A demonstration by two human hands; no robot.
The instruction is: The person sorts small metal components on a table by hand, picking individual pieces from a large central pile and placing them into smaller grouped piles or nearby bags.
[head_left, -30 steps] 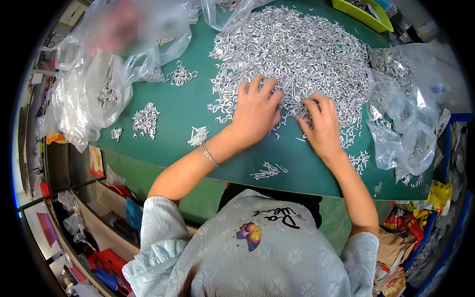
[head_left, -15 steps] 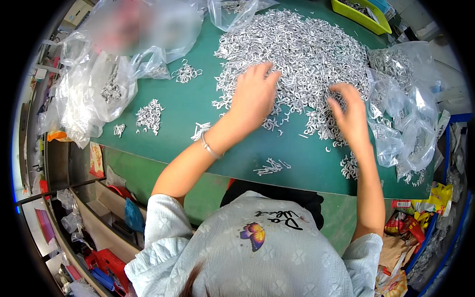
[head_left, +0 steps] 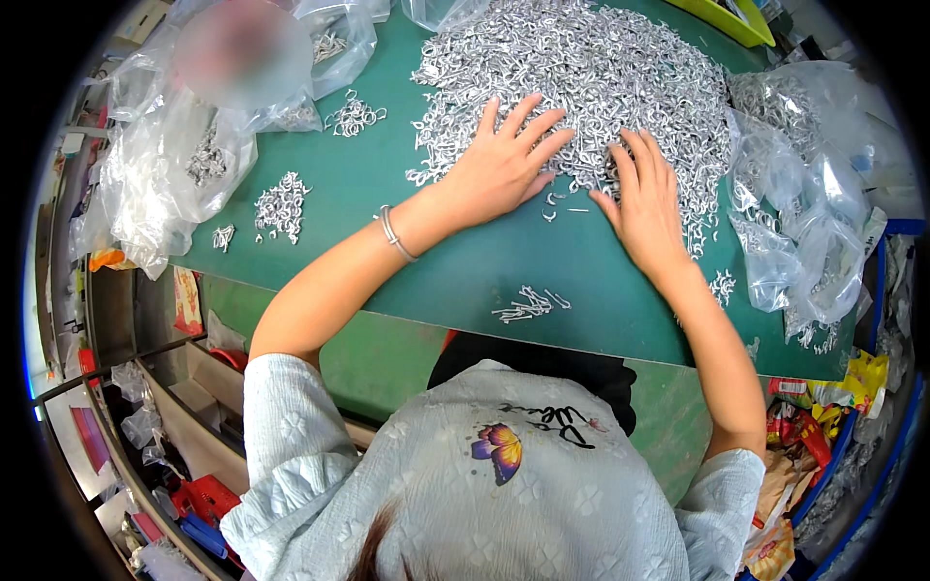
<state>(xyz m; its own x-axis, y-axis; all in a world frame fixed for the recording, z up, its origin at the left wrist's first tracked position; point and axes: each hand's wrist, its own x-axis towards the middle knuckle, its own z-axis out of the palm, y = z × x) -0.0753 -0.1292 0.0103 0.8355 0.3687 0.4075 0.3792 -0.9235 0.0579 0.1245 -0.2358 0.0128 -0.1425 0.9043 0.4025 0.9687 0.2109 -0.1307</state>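
A large heap of small silver curved metal pieces (head_left: 581, 73) covers the far middle of the green table. My left hand (head_left: 499, 169) lies on the heap's near left edge with fingers spread; a bracelet circles its wrist. On the near right edge rests my right hand (head_left: 643, 203), its fingers stretched forward over the pieces. Neither hand shows anything gripped, though what lies under the palms is hidden. A few loose curved pieces (head_left: 550, 206) sit between the hands. Close to the table's front edge is a small pile of straight metal pins (head_left: 525, 305).
Separate little piles lie at the left: curved pieces (head_left: 282, 207), pins (head_left: 223, 237) and ring-shaped pieces (head_left: 356, 115). Clear plastic bags of metal parts stand at the left (head_left: 184, 184) and right (head_left: 804, 203). A yellow-green tray (head_left: 731, 21) sits at the far right.
Both hands have flattened onto the heap; the right has moved left, closer to the other. Pieces near the right forearm have shifted, and my left arm now covers where some pins lay.
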